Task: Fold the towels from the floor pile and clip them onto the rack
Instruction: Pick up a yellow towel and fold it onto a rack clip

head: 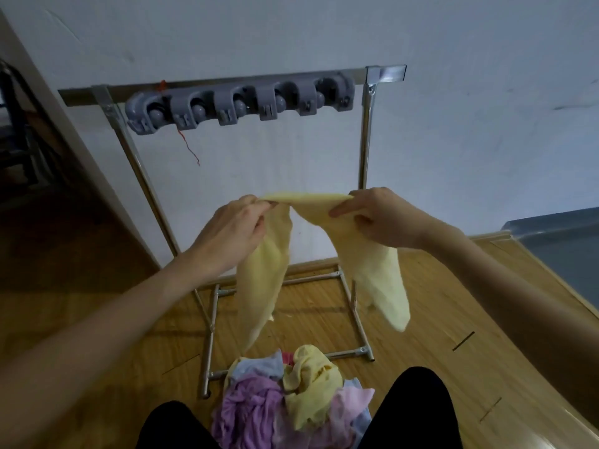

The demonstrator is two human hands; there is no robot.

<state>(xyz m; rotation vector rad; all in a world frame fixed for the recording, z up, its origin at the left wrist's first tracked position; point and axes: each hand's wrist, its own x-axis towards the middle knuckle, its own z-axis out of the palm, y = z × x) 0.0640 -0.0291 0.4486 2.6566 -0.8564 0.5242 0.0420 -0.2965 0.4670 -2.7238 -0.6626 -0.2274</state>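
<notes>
both hands up in front of the rack, holding one yellow towel (369, 270) between them. left hand (233, 231) pinches the towel's top edge at its left end, fingers (259, 210) curled over the cloth, thumb side hidden. right hand (379, 218) grips the top edge at the right end, thumb along the front, fingers curled behind the cloth. top edge runs nearly straight and level between the two hands, slightly bunched. below each hand a long flap hangs down, left flap narrow and tapering to a point above the floor pile, right flap wider, ending near the rack's base bar. gap between the two flaps in the middle. towel is in the air, touching neither rack clips nor floor.

metal rack (365, 147) stands against the white wall (470, 92), chrome uprights, square base frame on the wooden floor (421, 335). grey clip bar (240, 103) mounted along the top rail, row of clips with round rollers, none holding a towel. red thread (189, 147) dangles from the bar's left part.

floor pile (291, 400) at bottom centre between the person's dark-clad knees (418, 406): crumpled towels, purple, pale yellow, light blue, pink, lying at the front of the rack base. short dark marks on the floor at right.
</notes>
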